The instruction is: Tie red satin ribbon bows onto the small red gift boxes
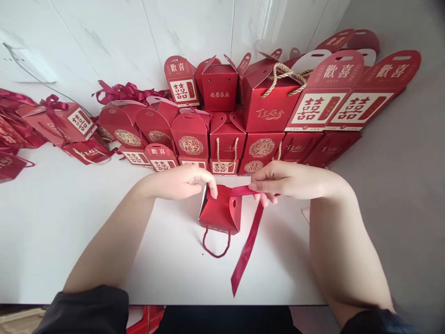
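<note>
A red paper gift box sits on the table in front of me, with a dark red cord handle drooping from its near side. My left hand is closed at the box's left rear edge, its index finger bent down onto the top flap; some fingertips are hidden. Beside the box on the right, my right hand pinches a dark red ribbon between thumb and fingers. One stretch of ribbon runs to the slot area at the box top, and the loose tail hangs down toward the table's front.
Stacked red gift boxes line the back against the wall, some with gold cord handles. At the far left lie ribbon-tied boxes. Ribbon bows show behind the stack. The white table ends at a front edge near my body.
</note>
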A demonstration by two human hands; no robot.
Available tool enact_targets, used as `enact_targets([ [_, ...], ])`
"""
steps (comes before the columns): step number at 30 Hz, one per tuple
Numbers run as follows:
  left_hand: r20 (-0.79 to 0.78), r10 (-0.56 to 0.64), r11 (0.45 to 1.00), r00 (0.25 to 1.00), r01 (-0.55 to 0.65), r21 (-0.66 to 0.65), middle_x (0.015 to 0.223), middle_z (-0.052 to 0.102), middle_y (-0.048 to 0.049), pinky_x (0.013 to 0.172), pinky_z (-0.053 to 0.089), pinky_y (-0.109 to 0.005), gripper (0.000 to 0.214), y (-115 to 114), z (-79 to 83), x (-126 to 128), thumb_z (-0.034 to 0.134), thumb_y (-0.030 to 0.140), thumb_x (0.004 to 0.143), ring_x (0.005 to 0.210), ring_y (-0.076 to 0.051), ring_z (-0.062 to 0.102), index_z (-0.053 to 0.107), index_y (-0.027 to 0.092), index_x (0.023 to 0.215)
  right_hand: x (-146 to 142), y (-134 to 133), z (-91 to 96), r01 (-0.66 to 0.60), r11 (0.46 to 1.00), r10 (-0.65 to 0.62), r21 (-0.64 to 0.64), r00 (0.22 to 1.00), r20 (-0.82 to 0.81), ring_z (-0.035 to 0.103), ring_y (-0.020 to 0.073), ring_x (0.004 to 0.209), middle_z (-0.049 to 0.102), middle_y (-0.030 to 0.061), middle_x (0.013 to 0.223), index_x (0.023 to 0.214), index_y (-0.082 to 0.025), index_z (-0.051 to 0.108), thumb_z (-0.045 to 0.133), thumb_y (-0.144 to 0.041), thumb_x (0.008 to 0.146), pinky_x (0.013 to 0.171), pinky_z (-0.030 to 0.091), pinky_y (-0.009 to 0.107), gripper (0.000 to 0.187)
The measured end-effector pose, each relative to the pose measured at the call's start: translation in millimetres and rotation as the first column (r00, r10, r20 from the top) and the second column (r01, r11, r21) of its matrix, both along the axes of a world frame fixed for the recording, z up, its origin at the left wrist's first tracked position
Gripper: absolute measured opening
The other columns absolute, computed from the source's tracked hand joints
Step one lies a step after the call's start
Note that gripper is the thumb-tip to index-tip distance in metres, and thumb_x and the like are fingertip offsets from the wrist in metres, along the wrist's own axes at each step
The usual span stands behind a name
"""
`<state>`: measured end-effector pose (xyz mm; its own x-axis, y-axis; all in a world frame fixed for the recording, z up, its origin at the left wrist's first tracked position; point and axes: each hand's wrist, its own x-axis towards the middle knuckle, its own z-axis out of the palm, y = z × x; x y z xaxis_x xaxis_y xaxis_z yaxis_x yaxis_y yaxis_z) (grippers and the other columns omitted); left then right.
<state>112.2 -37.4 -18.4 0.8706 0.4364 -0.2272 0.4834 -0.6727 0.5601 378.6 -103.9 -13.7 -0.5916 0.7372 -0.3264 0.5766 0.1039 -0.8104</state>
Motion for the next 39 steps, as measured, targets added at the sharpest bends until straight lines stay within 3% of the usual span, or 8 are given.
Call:
enact_targets([
  [4,0.052,0.089,0.996,0.995,-0.09,0.022,0.11,0.067,0.0005,0.092,0.045,-0.03,0.032,-12,4.6,4,0.043,0.015,0.086,0.103,-0.018,0.061,0.069,0.025,0.101,6,-3,4.5,-0.079,0.997,0.079,0.012,0.997,-0.011,0.063,0.0153,0.073,0.07,0.0053,0.08,0.084,-0.014,0.072,0.046,-0.033,0.095,0.073,0.05,0.028,0.034],
  [9,0.064,0.024,0.988,0.998,-0.033,0.148,0.124,0.059,-0.0045,0.101,0.042,-0.034,0.02,-21,-4.9,14,0.054,0.025,0.086,0.115,-0.022,0.056,0.069,0.023,0.098,9,-7,7.8,-0.075,0.997,0.075,0.014,0.997,-0.002,0.064,0.0156,0.073,0.072,0.0058,0.082,0.086,-0.013,0.073,0.046,-0.03,0.096,0.073,0.051,0.028,0.033],
  [20,0.058,0.029,0.997,0.998,-0.033,0.072,0.135,0.053,-0.0046,0.104,0.04,-0.033,0.024,-19,-12.7,18,0.062,0.039,0.085,0.122,-0.022,0.053,0.069,0.024,0.102,-2,-7,4.2,0.027,1.0,-0.027,0.007,0.986,0.166,0.067,0.0183,0.071,0.073,0.0055,0.078,0.076,-0.016,0.073,0.048,-0.037,0.093,0.069,0.05,0.028,0.037],
  [26,0.101,-0.016,1.0,0.995,0.016,-0.008,0.133,0.056,-0.0029,0.1,0.043,-0.029,0.02,-19,-18.3,25,0.058,0.03,0.087,0.12,-0.02,0.055,0.071,0.024,0.101,-14,-11,1.8,-0.022,0.999,0.028,-0.034,0.985,0.168,0.066,0.0185,0.073,0.073,0.0052,0.081,0.076,-0.018,0.072,0.045,-0.033,0.094,0.068,0.049,0.028,0.036],
  [29,0.115,-0.011,0.998,0.993,0.019,-0.063,0.13,0.057,-0.0023,0.097,0.044,-0.027,0.016,-19,-18.5,26,0.056,0.028,0.087,0.115,-0.018,0.058,0.071,0.022,0.09,-15,-11,-1.1,-0.061,0.998,0.053,0.035,0.98,0.191,0.063,0.0172,0.068,0.07,0.004,0.076,0.072,-0.019,0.069,0.044,-0.037,0.095,0.062,0.045,0.028,0.038],
  [32,0.085,0.042,0.998,0.996,-0.038,-0.045,0.131,0.057,-0.0016,0.095,0.044,-0.028,0.015,-18,-12.8,21,0.056,0.027,0.087,0.113,-0.018,0.059,0.069,0.021,0.085,-15,-8,-4.9,-0.046,0.972,-0.012,0.23,0.97,0.244,0.057,0.016,0.062,0.067,0.0028,0.072,0.078,-0.019,0.068,0.046,-0.04,0.095,0.058,0.04,0.028,0.035],
  [36,0.037,0.163,0.983,0.986,-0.165,0.083,0.129,0.057,-0.0007,0.087,0.045,-0.028,0.014,-15,2.3,7,0.054,0.029,0.086,0.111,-0.019,0.058,0.066,0.021,0.086,-21,-9,-3.9,0.104,0.854,-0.14,0.51,0.99,0.033,0.06,0.0173,0.075,0.069,0.0033,0.086,0.09,-0.02,0.067,0.052,-0.036,0.094,0.068,0.043,0.029,0.022],
  [39,0.029,0.193,0.973,0.981,-0.195,0.125,0.123,0.06,-0.0014,0.084,0.045,-0.027,0.018,-12,13.1,-6,0.051,0.031,0.088,0.107,-0.019,0.059,0.065,0.02,0.089,-25,-30,6.2,0.199,0.823,0.003,0.532,0.935,-0.354,0.063,0.0186,0.084,0.069,0.0043,0.093,0.083,-0.02,0.062,0.057,-0.035,0.093,0.072,0.047,0.03,0.018],
])
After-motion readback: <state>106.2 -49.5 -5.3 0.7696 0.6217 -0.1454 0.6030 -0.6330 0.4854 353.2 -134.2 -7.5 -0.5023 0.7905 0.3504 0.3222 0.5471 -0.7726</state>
